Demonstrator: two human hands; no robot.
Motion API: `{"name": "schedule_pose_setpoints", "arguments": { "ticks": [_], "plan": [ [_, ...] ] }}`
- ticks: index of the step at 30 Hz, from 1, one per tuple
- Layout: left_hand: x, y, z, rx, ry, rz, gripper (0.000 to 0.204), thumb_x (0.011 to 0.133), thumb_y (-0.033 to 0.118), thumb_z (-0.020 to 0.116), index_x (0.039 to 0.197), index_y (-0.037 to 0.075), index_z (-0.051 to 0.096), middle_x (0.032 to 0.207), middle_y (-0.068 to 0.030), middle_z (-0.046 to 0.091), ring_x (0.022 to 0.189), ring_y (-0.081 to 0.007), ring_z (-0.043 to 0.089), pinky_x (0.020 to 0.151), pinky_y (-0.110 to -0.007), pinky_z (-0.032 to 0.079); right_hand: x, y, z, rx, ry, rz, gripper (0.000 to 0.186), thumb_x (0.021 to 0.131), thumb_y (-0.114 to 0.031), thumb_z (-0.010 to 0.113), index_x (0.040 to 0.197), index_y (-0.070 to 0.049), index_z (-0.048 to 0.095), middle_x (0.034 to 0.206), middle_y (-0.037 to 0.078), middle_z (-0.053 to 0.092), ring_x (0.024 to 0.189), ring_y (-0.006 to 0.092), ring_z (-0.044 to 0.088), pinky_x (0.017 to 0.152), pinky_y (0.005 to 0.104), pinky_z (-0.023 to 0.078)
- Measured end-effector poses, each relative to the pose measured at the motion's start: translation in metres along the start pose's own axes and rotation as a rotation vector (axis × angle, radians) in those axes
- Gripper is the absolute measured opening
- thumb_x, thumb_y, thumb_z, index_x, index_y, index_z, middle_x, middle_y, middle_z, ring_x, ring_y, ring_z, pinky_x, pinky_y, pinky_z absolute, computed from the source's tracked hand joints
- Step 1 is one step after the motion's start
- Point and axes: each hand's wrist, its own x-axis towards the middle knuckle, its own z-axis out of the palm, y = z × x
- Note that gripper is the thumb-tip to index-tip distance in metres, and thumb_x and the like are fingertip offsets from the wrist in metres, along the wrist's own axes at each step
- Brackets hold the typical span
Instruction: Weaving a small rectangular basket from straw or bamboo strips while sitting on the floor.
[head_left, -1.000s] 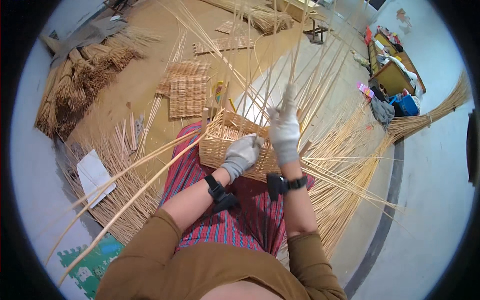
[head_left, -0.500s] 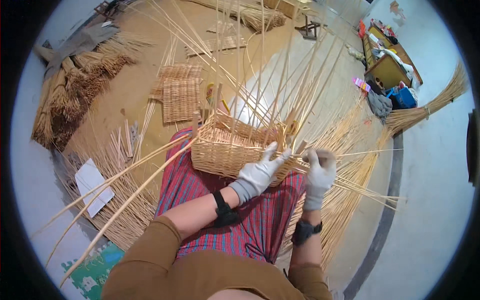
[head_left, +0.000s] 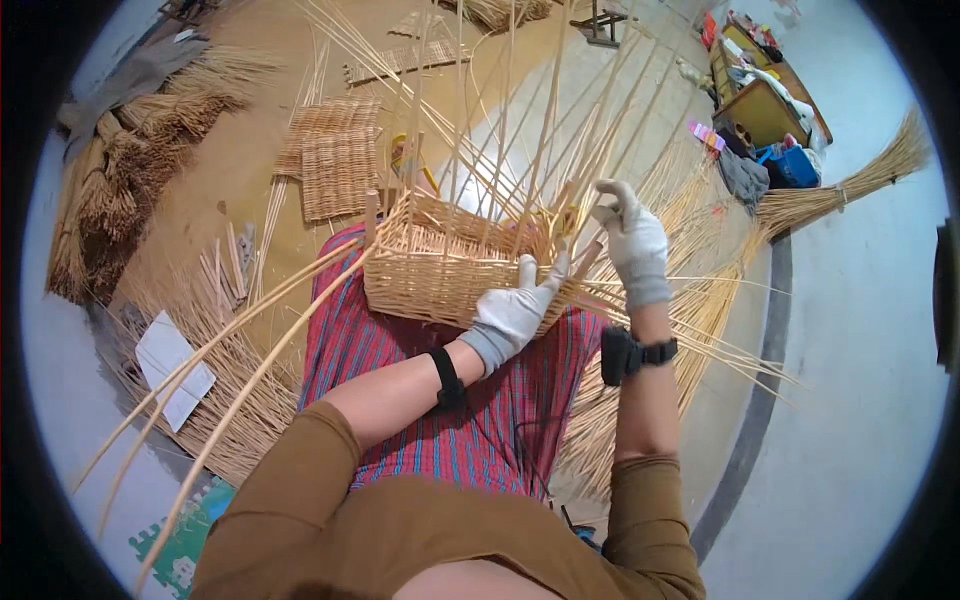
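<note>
A partly woven wicker basket [head_left: 425,285] rests on my lap, with tall upright rods [head_left: 510,130] rising from its rim. My left hand [head_left: 508,312], in a whitish glove, is closed on the front wall near the right end, its thumb and forefinger reaching up to the rim. Raised just beyond the right corner is my gloved right hand [head_left: 632,240], fingers curled toward the thumb beside the uprights. Whatever lies between those fingers is too small to make out. Loose rods [head_left: 700,345] stick out rightward from the basket, and thicker ones [head_left: 250,345] extend from its left corner.
A striped red cloth [head_left: 420,400] covers my lap. Woven panels [head_left: 340,175] lie on the floor ahead. Bundled stalks [head_left: 130,190] are stacked at the left, with loose rods [head_left: 650,400] at the right. A blue container [head_left: 790,165] stands beside a wooden cabinet [head_left: 760,110].
My right hand has risen from beside the basket's right end to above its corner, near the uprights. The left hand keeps its hold on the wall. The whole view has shifted slightly.
</note>
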Motion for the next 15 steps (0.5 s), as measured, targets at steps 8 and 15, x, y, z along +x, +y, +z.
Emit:
{"name": "schedule_pose_setpoints", "arguments": {
  "ticks": [8,15],
  "plan": [
    [0.006,-0.001,-0.007,-0.106,-0.155,0.013,0.064,0.098,0.013,0.052,0.155,0.034,0.031,0.150,-0.0268,0.042,0.076,-0.0399,0.072,0.064,-0.046,0.062,-0.064,-0.018,0.038,-0.289,0.164,0.173,0.038,0.091,-0.011,0.065,0.129,-0.012,0.063,0.096,0.018,0.071,0.086,0.0382,0.067,0.079,0.0458,0.053],
    [-0.072,-0.104,-0.074,-0.385,0.491,-0.001,0.014,0.084,0.003,0.073,0.095,0.010,0.071,0.096,-0.0093,0.069,0.094,-0.0289,0.067,0.088,-0.039,0.054,-0.092,-0.033,0.034,-0.451,0.223,0.035,0.042,0.089,-0.014,0.065,0.130,-0.005,0.061,0.092,0.015,0.072,0.093,0.0358,0.067,0.090,0.0458,0.051]
  ]
}}
